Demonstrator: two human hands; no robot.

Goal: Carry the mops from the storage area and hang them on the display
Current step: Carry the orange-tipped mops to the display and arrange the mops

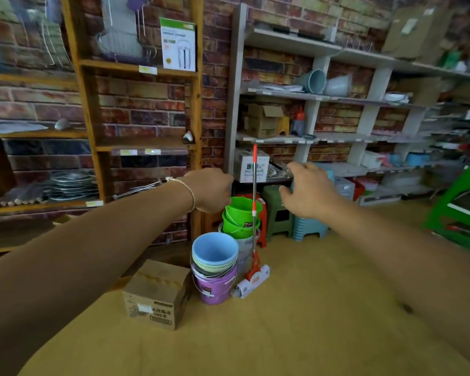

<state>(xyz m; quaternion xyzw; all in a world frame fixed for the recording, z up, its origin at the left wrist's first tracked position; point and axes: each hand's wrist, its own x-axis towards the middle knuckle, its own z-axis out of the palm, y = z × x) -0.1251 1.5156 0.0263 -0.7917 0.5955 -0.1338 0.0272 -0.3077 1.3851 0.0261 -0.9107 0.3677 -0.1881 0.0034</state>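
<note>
Nearest you, both bare forearms reach forward over the tan floor [282, 335]. Your left hand [208, 189], with a thin gold bracelet [186, 189] at its wrist, has its fingers bent downward and holds nothing, though the fingertips are hidden, so how tightly they curl cannot be told; your right hand [308, 189] is spread and relaxed, also holding nothing. Below and between the arms sits a brown cardboard carton [154, 294] whose white label carries small print, of which only "500" reads with any confidence. Just beside it stands a stack of plastic buckets, purple at the base and pale blue on top [215, 267], and behind that a second stack topped by green buckets [240, 215]. The task's thing, a sponge mop with a metal shaft, orange-red fittings and a white roller head [254, 213], stands upright with its head on the floor beside the bucket stacks; its shaft rises between your two hands, touching neither. Farther back, plastic stools [278, 210] sit under a grey shelving unit [282, 95], and a wooden rack [141, 66] against the brick wall holds a green-and-white product card [177, 44] whose lettering is too blurred to read. In judgement, the task is at its start: this mop is not yet grasped, and carrying and hanging remain; no hanging display can be identified here.
</note>
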